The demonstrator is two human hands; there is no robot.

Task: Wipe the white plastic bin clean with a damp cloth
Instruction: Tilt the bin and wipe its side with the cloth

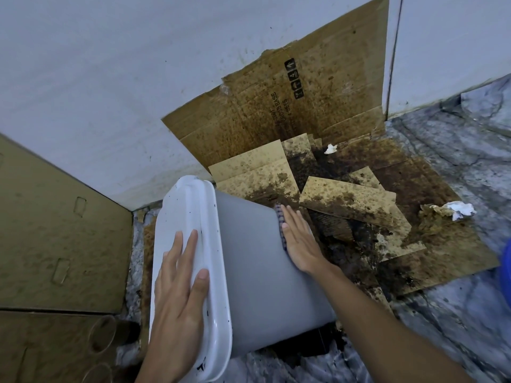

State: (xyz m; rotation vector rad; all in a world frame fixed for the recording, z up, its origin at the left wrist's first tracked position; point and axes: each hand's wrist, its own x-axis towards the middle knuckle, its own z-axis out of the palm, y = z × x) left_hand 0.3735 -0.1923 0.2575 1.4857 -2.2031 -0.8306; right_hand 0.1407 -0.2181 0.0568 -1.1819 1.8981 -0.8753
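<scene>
The plastic bin is tilted on the floor, its grey body pointing right and its white lid at the left, speckled with dark spots. My left hand lies flat on the white lid with straight fingers. My right hand presses flat against the bin's right side. Under its fingers shows the edge of a dark checked cloth, mostly hidden by the hand and the bin's edge.
Stained cardboard sheets cover the floor to the right and lean on the white wall. Crumpled paper scraps lie on them. A large cardboard box stands at left. A blue object shows at the right edge.
</scene>
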